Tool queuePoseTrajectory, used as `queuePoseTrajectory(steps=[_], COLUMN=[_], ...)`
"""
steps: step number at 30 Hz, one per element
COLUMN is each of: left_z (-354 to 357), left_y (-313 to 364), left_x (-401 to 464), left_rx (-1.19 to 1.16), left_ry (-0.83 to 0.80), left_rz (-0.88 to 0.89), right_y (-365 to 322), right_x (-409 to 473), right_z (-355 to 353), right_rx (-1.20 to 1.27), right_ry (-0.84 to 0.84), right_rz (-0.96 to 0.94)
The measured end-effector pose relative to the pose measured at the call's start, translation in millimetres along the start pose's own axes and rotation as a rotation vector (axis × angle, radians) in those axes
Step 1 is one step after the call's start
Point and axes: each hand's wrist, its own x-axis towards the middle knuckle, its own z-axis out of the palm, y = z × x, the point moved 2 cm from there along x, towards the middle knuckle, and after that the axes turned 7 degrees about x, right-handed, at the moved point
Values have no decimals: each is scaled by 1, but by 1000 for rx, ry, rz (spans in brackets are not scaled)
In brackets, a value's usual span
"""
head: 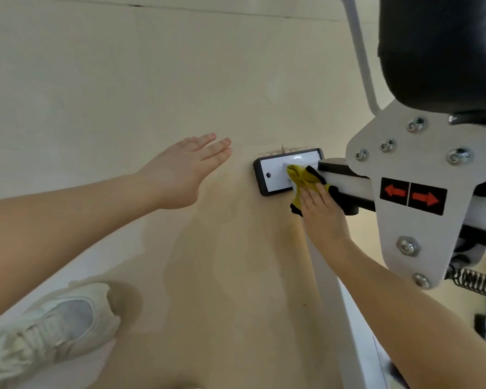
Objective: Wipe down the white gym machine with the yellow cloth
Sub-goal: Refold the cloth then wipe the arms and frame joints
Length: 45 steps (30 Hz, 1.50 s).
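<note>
1. I see two hands. My right hand (321, 213), right of the middle of the frame, has its fingers straight and flat. They press one yellow cloth (303, 181) onto the machine.
2. My left hand (184, 169), left of the middle, has its fingers straight and close together. It holds nothing and hangs over the floor (124, 94).
3. The yellow cloth is soft and bunched up, with a dark edge. It lies on the white foot plate (277, 175) and the white bar (348, 182), just right of the middle of the frame.
4. The white gym machine (413, 175) fills the right side. The foot plate is one shiny white rectangle with a black rim and one small dark hole.
5. One flat white metal plate (404, 226) has six round bolts I can count. It has one black sticker (413, 195) with two red arrows, one pointing left and one right.
6. One black padded seat (438, 51) sits at the upper right. One coiled metal spring (477, 284) is at the lower right.
7. One pale mesh sneaker (54, 329) is at the lower left. The floor is smooth and tan.
</note>
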Motion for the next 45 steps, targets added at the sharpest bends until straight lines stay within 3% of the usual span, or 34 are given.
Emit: queuePoseTrajectory(steps=[5, 15, 18, 20, 25, 30, 35, 41, 45], left_z=[14, 25, 23, 24, 17, 10, 18, 22, 40], left_y=[19, 75, 73, 65, 44, 15, -14, -62, -92], left_x=[-1, -4, -10, -24, -89, -181, -280, -367, -416], left_rx=[-20, 5, 0, -38, -27, -82, -194, -390, -441], left_ry=[35, -30, -16, 0, 14, 66, 130, 372, 418], left_rz=[-40, 23, -18, -94, -247, -506, -759, -899, -834], right_y=[-14, -41, -17, -2, -19, -66, -124, -171, -203], right_x=[15, -91, -65, -51, -31, -13, -29, -55, -71], right_z=[22, 72, 54, 32, -17, -125, -246, -347, -400], right_rx=[72, 39, 169, 310, 521, 843, 862, 1510, 1669], right_ry=[60, -191, -9, 74, -58, 154, 434, 289, 182], right_rz=[23, -266, -172, -51, -56, -169, -410, -361, -304])
